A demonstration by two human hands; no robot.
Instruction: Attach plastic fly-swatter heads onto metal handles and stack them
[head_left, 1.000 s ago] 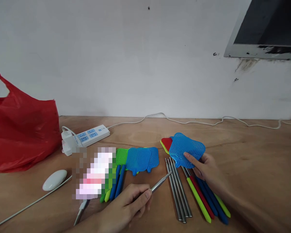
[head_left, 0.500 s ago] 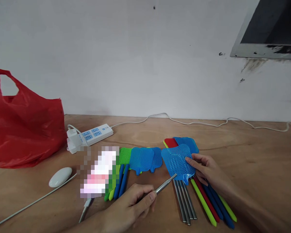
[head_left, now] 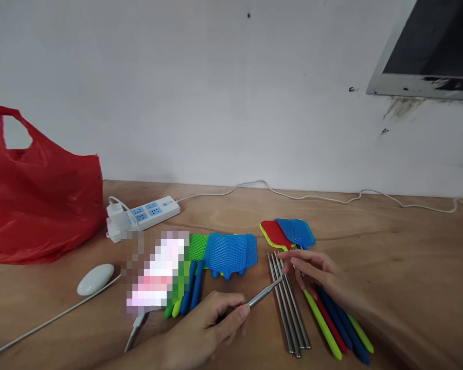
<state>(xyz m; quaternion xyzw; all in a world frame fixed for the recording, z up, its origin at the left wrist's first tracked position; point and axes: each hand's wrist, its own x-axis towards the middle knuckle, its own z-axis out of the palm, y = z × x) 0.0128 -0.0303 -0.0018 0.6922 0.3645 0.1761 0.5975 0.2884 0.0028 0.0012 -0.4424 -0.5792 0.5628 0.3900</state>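
Observation:
My left hand is closed around a thin metal telescopic rod, which slants up to the right. My right hand hovers over the upper ends of several loose metal rods, its fingers stretched out and nothing held in them. Left of it lies an overlapping pile of blue mesh fly swatter heads, partly covering a green mesh head. Behind the right hand are fly swatters with a red head and a blue head; their coloured handles extend beneath that hand.
More coloured handles lie beside a pixelated bright object. A white power strip, a white mouse-shaped device and a red plastic bag stand at the left. A white cable runs along the wall.
The blue swatter head that my right hand held now lies on the blue pile in the middle. That hand is over the metal rods; my left hand has hardly moved.

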